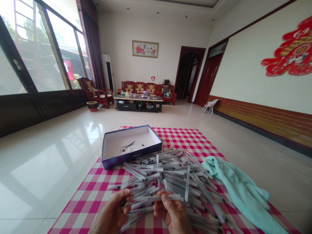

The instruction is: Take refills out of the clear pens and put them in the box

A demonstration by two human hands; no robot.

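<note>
My right hand (172, 211) pinches a clear pen (145, 198) between thumb and fingers. The pen lies level, its frosted cap pointing right and its other end toward my left hand (114, 209). My left hand's fingers are curled around a small black pen part (122, 202), mostly hidden by them. Just beyond and beneath both hands spreads a loose heap of similar pens (175, 174), with frosted caps and black ends, pointing in many directions.
A shallow blue box (131, 157) with a white inside holds thin black refills (128, 144) and small loose parts. A mint-green cloth (239, 188) lies at right on the pink checked tablecloth (90, 188). Farther off stand a coffee table (138, 105) and a wooden sofa (125, 87).
</note>
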